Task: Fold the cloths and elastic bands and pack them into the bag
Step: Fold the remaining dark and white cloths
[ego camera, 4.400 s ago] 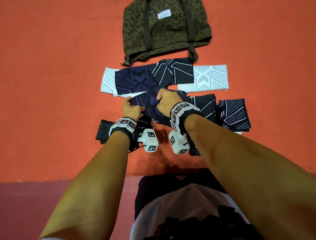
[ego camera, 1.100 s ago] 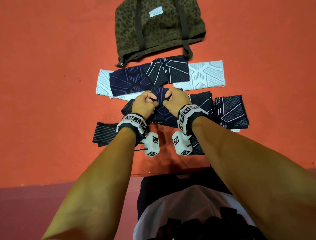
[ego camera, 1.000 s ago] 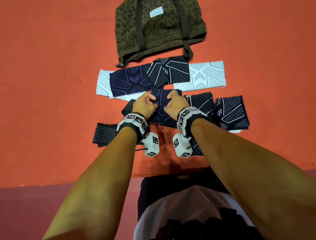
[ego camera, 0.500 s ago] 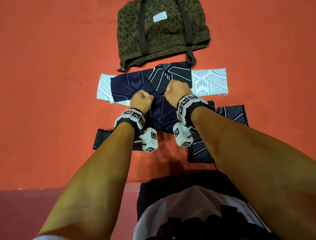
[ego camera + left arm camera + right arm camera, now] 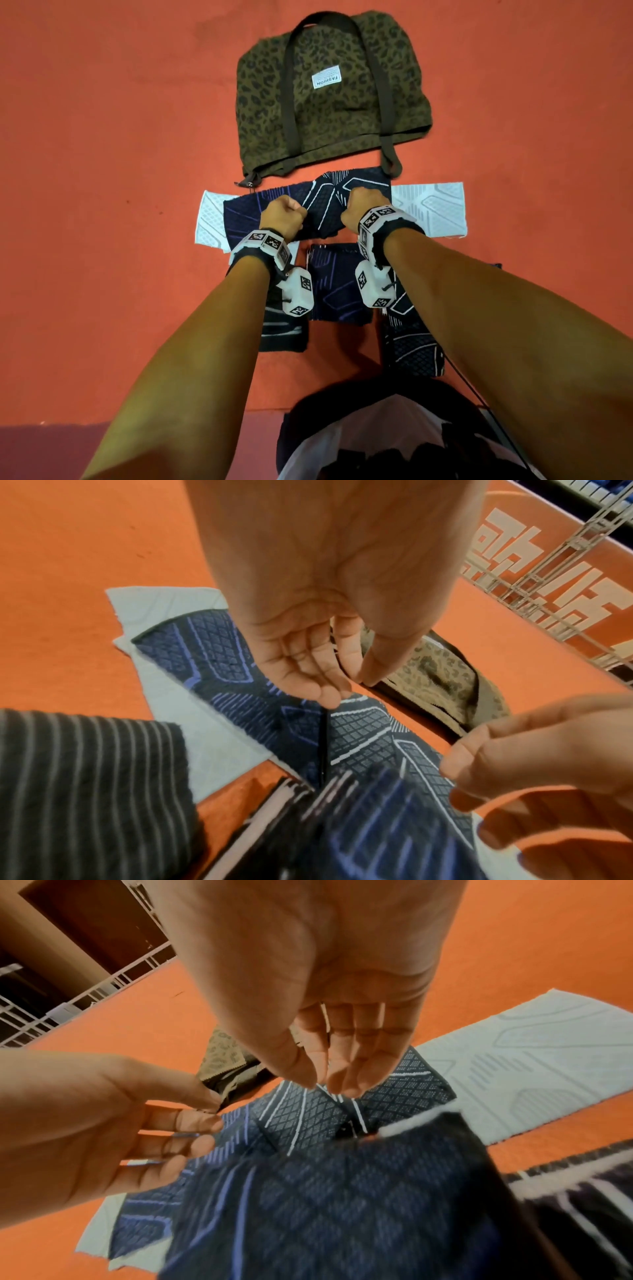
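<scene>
Both hands over cloth row: left hand (image 5: 282,215) and right hand (image 5: 363,208) curled loosely, nothing gripped, above navy white-lined cloth (image 5: 325,205); folded navy cloth (image 5: 337,284) lies nearer; leopard bag (image 5: 329,89) beyond row on orange floor (image 5: 102,171)

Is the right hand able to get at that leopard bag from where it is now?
Probably yes: the right hand holds nothing and hovers over the dark cloth just short of the bag; nothing stands between them.
</scene>
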Action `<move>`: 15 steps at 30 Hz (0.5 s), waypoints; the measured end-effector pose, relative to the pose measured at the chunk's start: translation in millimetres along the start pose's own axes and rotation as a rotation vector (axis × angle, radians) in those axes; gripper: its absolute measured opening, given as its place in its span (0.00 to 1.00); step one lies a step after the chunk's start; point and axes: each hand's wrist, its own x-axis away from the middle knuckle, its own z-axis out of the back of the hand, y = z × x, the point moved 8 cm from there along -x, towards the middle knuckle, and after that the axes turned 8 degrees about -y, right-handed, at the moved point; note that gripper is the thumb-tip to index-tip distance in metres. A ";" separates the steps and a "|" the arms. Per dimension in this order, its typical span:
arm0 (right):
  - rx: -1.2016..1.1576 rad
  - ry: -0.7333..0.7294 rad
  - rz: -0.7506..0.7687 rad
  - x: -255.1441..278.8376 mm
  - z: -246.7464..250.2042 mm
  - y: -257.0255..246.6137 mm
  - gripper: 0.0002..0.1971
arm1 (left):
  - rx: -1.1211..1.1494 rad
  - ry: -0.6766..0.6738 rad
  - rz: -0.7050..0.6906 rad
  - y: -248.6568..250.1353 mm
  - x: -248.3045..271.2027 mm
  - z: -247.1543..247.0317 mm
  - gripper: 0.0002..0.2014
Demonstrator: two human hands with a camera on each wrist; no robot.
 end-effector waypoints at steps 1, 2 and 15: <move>0.001 -0.009 -0.015 -6.0 1.3 1.1 0.07 | -0.013 -0.006 0.011 -3.0 -7.3 -1.3 0.05; 0.002 -0.023 -0.035 -11.4 1.9 2.3 0.07 | -0.021 -0.012 0.021 -6.9 -15.1 -2.8 0.04; -0.093 -0.016 -0.297 -37.8 -12.8 34.0 0.31 | 0.034 -0.062 0.028 -10.2 -38.8 -19.2 0.05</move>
